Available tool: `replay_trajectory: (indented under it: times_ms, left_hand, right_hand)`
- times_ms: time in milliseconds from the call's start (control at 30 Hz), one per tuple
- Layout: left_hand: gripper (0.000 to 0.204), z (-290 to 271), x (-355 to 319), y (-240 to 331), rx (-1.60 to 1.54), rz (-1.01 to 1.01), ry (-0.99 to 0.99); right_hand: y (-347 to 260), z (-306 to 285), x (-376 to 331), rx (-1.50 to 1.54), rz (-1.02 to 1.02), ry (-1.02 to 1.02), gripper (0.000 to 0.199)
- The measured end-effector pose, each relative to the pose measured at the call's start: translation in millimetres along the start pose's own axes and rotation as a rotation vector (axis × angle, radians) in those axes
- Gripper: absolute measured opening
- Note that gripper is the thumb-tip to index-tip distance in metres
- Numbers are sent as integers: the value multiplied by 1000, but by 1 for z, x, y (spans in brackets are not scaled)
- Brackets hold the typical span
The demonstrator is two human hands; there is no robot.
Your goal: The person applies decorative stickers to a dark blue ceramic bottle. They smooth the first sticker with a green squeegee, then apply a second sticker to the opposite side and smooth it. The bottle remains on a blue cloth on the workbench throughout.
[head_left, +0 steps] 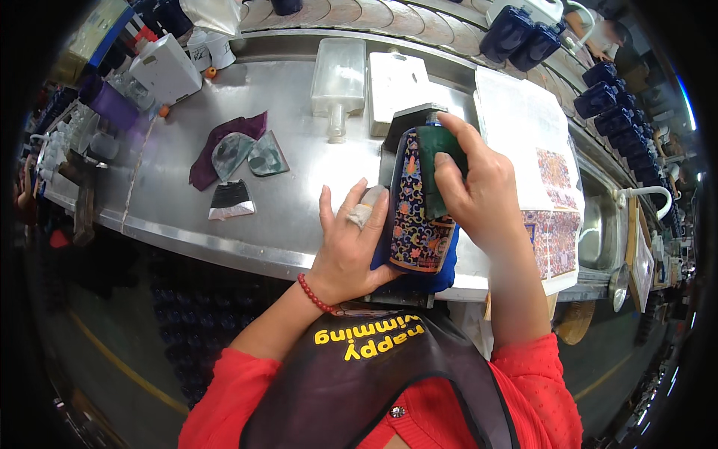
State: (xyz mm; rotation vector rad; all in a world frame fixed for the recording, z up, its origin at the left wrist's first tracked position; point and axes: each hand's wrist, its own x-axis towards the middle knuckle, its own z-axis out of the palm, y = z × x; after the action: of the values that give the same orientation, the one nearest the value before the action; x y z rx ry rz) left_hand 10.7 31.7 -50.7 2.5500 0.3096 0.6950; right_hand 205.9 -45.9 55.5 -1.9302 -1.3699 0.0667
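A dark blue bottle with a patterned floral decal (409, 211) lies on a blue cloth (446, 271) near the table's front edge, its neck pointing away from me. My right hand (479, 176) grips a dark green flat scraper pad (431, 168) and presses it along the decal's right side. The forefinger reaches up toward the bottle's neck. On the bottle's left, my left hand (345, 251) is spread, with its thumb against the lower end. One of its fingers wears a pale wrapping (360, 215). Part of the decal is covered by the pad.
Ahead stand a transparent bottle (338, 78) and a white rectangular container (396, 82). Purple cloth (217, 153) and several scraper pieces (268, 156) lie leftward. Decal sheets (516, 105) spread at right, before a sink (596, 224). Blue bottles (508, 34) stand along the conveyor (396, 16).
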Motion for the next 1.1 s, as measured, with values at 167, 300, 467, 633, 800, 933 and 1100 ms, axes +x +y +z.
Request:
replay_trajectory:
  times_ms: [167,300,467,633,800,933,1100]
  left_hand:
    - [98,-19,8,8,192,18,10]
    - [99,-22,14,16,170,62,76]
    - [99,-20,16,18,154,45,96]
    - [101,-15,13,18,150,59,126]
    - [103,-7,12,13,114,70,184]
    - [104,-4,11,12,114,72,194]
    - [105,-7,8,14,105,34,118]
  right_hand:
    - [5,-10,-8,206,34,133,38]
    - [11,-9,-26,200,107,181,38]
    - [5,3,-20,120,88,151,38]
    - [3,2,-14,28,10,93,38]
    - [10,-3,-45,199,74,181,39]
    - [7,5,-57,165,51,184,40]
    - [-4,9,-47,-1,-45,119,39]
